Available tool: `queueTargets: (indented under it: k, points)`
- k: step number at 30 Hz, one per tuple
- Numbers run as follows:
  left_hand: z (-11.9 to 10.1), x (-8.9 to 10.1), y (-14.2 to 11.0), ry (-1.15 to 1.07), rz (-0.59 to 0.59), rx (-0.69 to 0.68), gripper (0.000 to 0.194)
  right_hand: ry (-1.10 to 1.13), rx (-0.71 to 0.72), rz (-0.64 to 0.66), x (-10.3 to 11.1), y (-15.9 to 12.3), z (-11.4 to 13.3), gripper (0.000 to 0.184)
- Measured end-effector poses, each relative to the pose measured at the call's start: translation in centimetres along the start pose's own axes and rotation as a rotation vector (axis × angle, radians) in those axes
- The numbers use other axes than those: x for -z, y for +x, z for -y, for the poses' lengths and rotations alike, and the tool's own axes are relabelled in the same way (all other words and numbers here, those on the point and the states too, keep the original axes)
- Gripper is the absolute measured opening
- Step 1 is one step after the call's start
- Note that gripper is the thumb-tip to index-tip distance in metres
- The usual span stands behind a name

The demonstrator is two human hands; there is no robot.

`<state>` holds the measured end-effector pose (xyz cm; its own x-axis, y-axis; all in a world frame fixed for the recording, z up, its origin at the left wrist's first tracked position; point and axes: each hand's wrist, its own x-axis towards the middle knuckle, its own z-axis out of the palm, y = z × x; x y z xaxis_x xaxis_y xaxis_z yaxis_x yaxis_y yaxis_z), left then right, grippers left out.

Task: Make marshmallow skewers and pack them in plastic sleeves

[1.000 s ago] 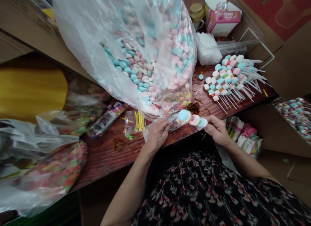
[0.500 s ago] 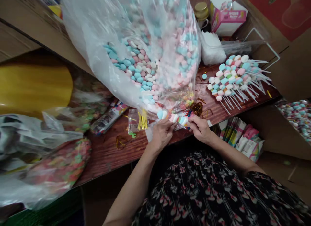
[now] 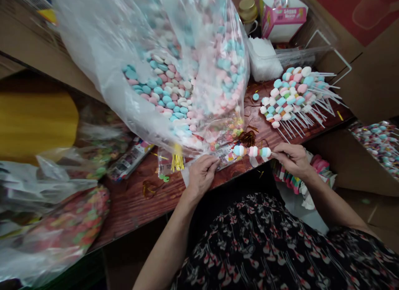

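your right hand pinches the bare stick end of the candy skewer, level just past your left hand, whose fingers close on the clear wrapper; hold both grips light and steady so the soft candies stay seated.

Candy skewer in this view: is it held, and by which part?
The right hand pinches the candy skewer by its stick end, beyond the blue candy.

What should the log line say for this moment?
left hand: on clear printed bag | right hand: holds pastel candy skewer | nearby: more skewers on wooden table
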<state>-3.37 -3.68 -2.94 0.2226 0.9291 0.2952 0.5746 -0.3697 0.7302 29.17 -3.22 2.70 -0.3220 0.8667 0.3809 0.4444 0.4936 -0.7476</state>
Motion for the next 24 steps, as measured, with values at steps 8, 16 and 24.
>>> queueTargets:
  k: [8,16,24]
  points:
    - [-0.2,-0.1,-0.4,0.133,-0.033,-0.106,0.015,-0.176,0.116,0.21,1.5,0.2,-0.6,0.009]
    - [-0.4,-0.2,-0.6,0.241,-0.026,-0.234,0.015,-0.475,0.234,0.353,1.5,1.3,1.7,0.018]
    - [-0.2,-0.4,-0.8,0.213,-0.047,-0.266,0.013,-0.566,0.376,0.218,-0.8,1.5,1.7,0.017]
